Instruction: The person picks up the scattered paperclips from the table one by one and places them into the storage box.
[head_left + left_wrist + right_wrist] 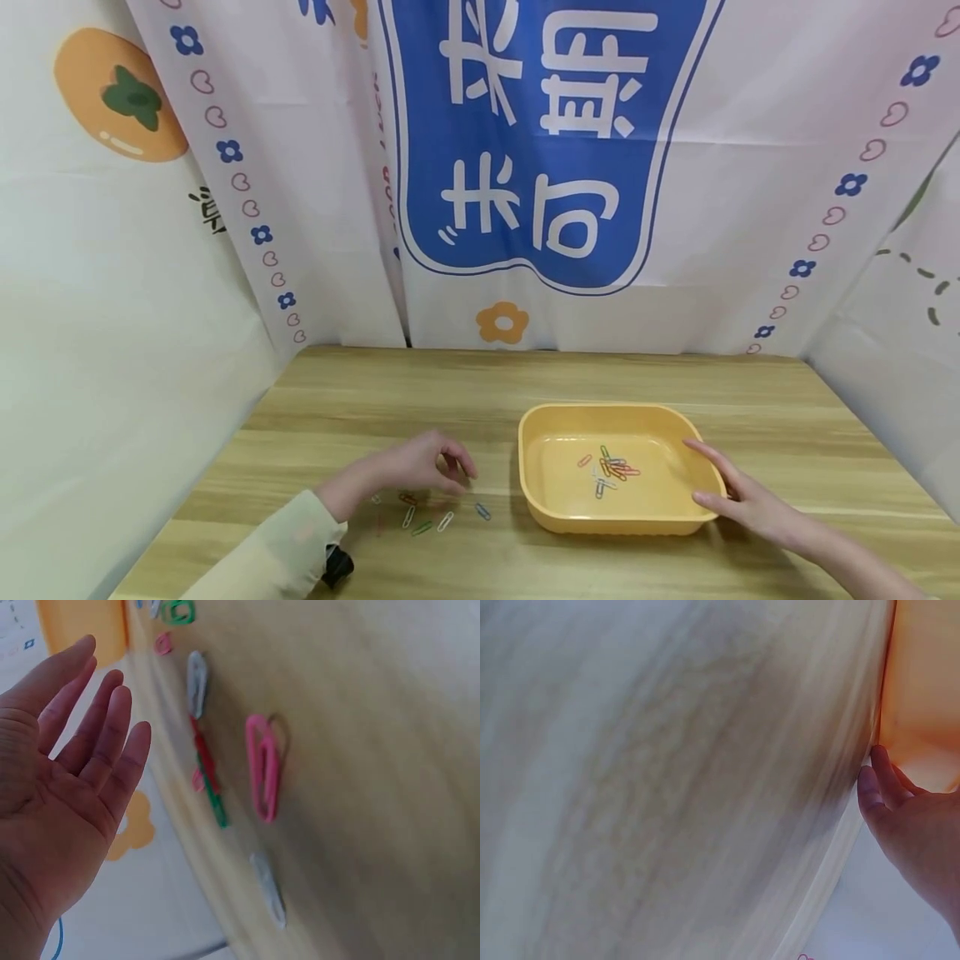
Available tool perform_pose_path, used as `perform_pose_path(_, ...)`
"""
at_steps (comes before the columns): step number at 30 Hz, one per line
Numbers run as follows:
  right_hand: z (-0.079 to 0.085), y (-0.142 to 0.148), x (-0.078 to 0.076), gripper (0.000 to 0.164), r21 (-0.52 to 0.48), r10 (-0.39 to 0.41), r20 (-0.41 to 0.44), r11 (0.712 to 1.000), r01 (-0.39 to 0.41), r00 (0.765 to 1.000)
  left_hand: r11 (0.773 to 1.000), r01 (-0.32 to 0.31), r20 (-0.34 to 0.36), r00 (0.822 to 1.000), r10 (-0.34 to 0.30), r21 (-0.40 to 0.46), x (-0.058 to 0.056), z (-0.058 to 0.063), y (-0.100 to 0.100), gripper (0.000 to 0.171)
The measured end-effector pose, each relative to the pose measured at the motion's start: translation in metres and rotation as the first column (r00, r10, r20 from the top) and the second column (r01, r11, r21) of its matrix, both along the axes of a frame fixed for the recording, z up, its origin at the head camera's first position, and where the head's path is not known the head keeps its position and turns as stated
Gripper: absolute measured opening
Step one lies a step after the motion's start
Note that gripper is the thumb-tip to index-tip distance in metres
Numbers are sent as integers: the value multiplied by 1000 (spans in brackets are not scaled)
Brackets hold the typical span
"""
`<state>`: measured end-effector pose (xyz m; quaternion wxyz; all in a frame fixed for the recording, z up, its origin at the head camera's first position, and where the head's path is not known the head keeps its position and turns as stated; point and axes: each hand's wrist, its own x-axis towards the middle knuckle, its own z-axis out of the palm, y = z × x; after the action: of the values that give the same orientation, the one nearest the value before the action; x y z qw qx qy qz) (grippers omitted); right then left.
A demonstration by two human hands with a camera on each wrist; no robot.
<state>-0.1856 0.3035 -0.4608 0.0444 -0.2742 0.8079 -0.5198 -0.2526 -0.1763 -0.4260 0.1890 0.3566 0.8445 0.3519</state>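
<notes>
My left hand (423, 465) hovers above the loose paper clips with fingers loosely bent and nothing held, as the left wrist view shows. Near it on the table lie a blue paper clip (483, 512), a white paper clip (446, 522), a green paper clip (422, 527) and several others. Large in the left wrist view is a pink paper clip (270, 780). At the right end of a yellow plastic basin (555, 504), my right hand (750, 500) grips the rim, some fingers against the outer wall. Inside the basin, several mixed-colour paper clips (615, 469) lie in a small heap.
The wood-grain table (450, 383) runs back to a printed cloth (337, 250) hanging behind it. More cloth hangs along both sides. A black object (337, 565) shows at the left sleeve's cuff.
</notes>
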Motion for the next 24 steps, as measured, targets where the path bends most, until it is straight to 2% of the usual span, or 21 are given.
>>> perform_pose_path(9, 0, -1, 1, 63, -3, -7, 34, 1000, 7, 999, 997, 67, 97, 993, -70, 38, -2, -19, 15, 16)
perform_pose_path(14, 0, -1, 1, 63, -15, -1, 30, 1000, 2, 1000, 997, 80, 74, 994, -80, 1, -3, -21, 19, 17)
perform_pose_path(19, 0, -1, 1, 63, -15, -4, 36, 1000, 4, 999, 998, 62, 76, 995, -60, -16, -5, -21, 22, 14)
perform_pose_path(24, 0, -1, 0, 63, -20, 1, 39, 1000, 0, 999, 997, 72, 74, 995, -70, -32, -8, -21, 24, 11)
